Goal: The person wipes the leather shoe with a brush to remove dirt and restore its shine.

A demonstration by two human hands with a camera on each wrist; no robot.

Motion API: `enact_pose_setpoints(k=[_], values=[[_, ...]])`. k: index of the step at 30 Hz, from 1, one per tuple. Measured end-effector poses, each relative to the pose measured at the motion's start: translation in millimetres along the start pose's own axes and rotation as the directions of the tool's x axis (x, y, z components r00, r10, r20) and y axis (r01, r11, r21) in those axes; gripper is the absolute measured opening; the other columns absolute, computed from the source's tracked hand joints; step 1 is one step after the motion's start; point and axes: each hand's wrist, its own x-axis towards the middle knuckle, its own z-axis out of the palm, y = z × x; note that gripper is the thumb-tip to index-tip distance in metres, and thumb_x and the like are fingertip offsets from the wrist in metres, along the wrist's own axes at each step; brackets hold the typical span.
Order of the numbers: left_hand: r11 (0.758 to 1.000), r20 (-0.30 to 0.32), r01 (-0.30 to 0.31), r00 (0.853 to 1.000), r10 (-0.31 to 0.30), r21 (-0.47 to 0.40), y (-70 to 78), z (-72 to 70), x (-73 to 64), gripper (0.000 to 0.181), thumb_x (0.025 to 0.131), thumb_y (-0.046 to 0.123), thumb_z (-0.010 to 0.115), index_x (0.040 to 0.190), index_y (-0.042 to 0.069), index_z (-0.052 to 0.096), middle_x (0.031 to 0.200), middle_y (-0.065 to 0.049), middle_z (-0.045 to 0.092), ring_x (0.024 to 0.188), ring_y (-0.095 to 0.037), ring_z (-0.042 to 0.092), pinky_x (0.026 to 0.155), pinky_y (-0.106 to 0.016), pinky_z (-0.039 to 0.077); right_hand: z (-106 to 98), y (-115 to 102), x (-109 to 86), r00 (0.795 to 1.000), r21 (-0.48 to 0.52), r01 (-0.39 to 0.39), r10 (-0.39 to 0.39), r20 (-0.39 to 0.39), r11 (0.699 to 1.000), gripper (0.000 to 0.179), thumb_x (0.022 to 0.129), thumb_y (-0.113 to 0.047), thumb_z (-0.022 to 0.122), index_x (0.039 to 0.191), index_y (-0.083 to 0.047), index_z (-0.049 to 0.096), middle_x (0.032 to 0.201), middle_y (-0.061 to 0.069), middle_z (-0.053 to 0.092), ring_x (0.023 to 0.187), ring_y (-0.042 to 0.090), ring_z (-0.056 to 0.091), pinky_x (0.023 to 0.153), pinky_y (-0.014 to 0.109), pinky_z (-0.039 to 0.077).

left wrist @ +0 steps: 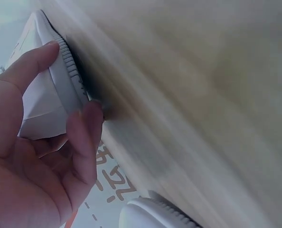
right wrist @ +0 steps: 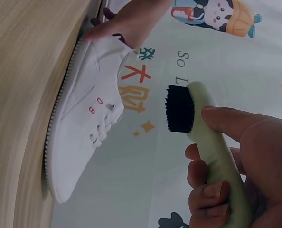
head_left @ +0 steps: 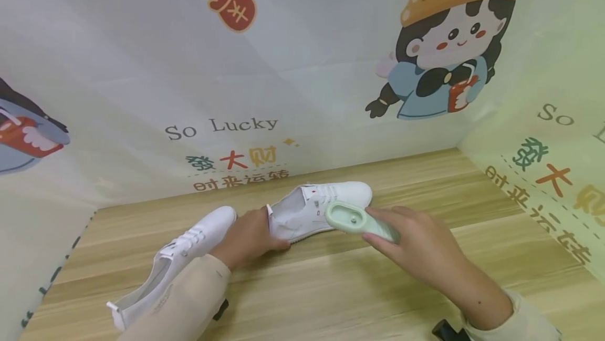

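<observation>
My left hand (head_left: 250,236) grips the heel of a white lace-up sneaker (head_left: 345,194), which lies on its sole with the toe to the right. In the left wrist view its thumb (left wrist: 34,61) presses the side just above the ridged sole. My right hand (head_left: 420,241) holds a pale green shoe brush (head_left: 347,217) by the handle, over the near side of this sneaker. The right wrist view shows the brush's black bristles (right wrist: 180,109) facing the sneaker, apart from it. A second white sneaker (head_left: 208,228) stands to the left, partly hidden behind my left sleeve.
Both sneakers stand on a wood-grain table (head_left: 302,299). A printed white backdrop (head_left: 142,68) rises behind the table, with further printed sheets at the left and right sides.
</observation>
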Motion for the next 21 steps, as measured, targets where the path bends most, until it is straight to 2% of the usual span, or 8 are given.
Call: enact_pose_setpoints(k=[4, 12, 18, 21], values=[[1.000, 0.009, 0.016, 1.000, -0.016, 0.027, 2.7, -1.9, 10.0, 0.071, 0.065, 0.051, 0.089, 0.111, 0.006, 0.059, 0.090, -0.007, 0.064, 0.075, -0.021, 0.056, 0.067, -0.038, 0.048, 2, 1, -0.6, 1.000, 0.005, -0.006, 0.006, 0.010, 1.000, 0.040, 0.087, -0.039, 0.077, 0.122, -0.021, 0.073, 0.108, 0.003, 0.075, 0.080, 0.014, 0.067, 0.059, 0.028, 0.046], [0.999, 0.026, 0.041, 0.999, -0.042, 0.033, 5.4, -4.7, 23.8, 0.078, 0.064, 0.054, 0.089, 0.118, 0.005, 0.059, 0.100, -0.009, 0.067, 0.081, -0.022, 0.059, 0.077, -0.041, 0.052, 4, 1, -0.2, 1.000, 0.005, -0.001, 0.001, 0.018, 1.000, 0.039, 0.086, -0.038, 0.077, 0.122, -0.022, 0.073, 0.107, 0.002, 0.076, 0.078, 0.013, 0.065, 0.059, 0.028, 0.047], [0.999, 0.034, 0.021, 0.999, -0.022, 0.033, 7.3, -6.6, 24.8, 0.082, 0.068, 0.050, 0.088, 0.127, 0.003, 0.057, 0.106, -0.012, 0.068, 0.084, -0.023, 0.060, 0.081, -0.044, 0.053, 4, 2, 0.3, 1.000, 0.001, 0.009, -0.009, 0.015, 1.000, 0.039, 0.087, -0.039, 0.076, 0.123, -0.022, 0.072, 0.107, 0.002, 0.076, 0.080, 0.014, 0.068, 0.060, 0.029, 0.048], [0.998, 0.054, 0.002, 0.999, -0.005, 0.063, 8.2, -10.1, 20.5, 0.079, 0.071, 0.046, 0.086, 0.130, 0.003, 0.056, 0.106, -0.012, 0.069, 0.084, -0.023, 0.061, 0.077, -0.045, 0.053, 4, 2, 0.0, 1.000, 0.004, 0.014, -0.015, 0.013, 1.000, 0.039, 0.087, -0.038, 0.077, 0.122, -0.022, 0.072, 0.108, 0.002, 0.076, 0.082, 0.015, 0.069, 0.061, 0.030, 0.049]])
